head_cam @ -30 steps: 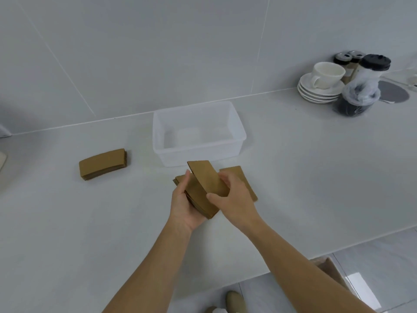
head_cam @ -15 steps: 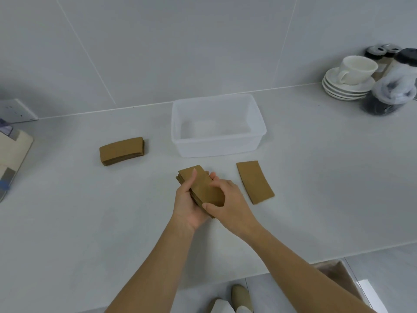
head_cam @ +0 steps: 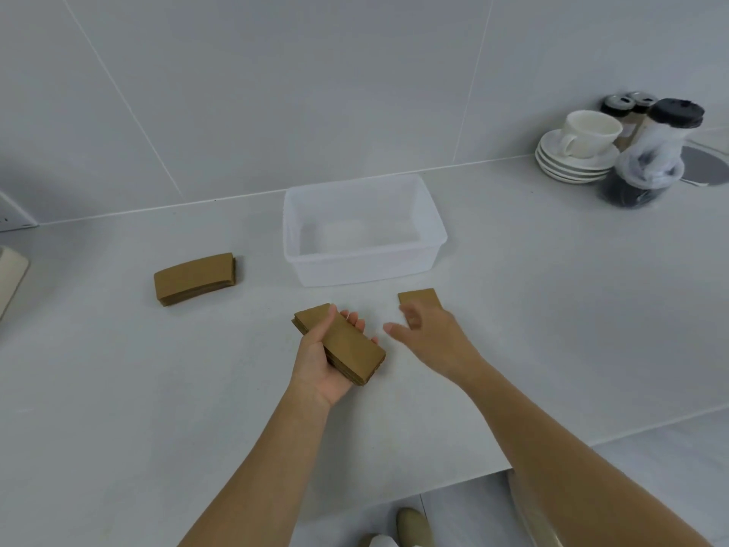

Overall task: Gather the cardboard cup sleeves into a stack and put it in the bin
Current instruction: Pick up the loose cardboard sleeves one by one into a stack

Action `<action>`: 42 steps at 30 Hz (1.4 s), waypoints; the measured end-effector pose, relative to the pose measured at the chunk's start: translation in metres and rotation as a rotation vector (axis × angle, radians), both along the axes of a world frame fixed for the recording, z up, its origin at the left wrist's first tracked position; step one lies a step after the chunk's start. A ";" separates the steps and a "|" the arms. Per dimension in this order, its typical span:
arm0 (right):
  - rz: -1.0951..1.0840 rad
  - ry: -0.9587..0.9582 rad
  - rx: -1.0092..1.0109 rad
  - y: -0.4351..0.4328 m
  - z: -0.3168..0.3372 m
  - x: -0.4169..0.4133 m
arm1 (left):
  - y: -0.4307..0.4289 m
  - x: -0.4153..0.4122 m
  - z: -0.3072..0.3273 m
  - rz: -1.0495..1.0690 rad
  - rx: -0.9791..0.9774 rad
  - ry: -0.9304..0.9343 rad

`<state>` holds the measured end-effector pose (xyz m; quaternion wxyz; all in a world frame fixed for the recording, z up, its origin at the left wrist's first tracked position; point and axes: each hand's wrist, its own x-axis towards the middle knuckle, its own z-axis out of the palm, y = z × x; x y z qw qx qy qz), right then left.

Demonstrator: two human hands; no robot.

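Head view: a partial stack [head_cam: 341, 344] is clamped in the left hand [head_cam: 323, 369], the right hand [head_cam: 428, 333] spread over a loose sleeve [head_cam: 419, 297]; another pile [head_cam: 195, 273] remains ungathered, bin [head_cam: 365, 266] unfilled.

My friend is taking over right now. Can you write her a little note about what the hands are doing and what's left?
Left hand: holds the gathered stack of sleeves.
Right hand: open, reaching over the single sleeve by the bin.
Another small pile sits left of the bin.
Done: one stack gathered. Left: add the single sleeve and the pile, then put it all in the bin, which holds no sleeves.
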<state>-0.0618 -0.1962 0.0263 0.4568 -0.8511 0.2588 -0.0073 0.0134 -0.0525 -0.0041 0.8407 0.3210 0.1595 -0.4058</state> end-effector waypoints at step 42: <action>0.101 -0.104 -0.058 0.074 0.028 0.021 | 0.032 0.009 0.010 -0.045 -0.061 -0.105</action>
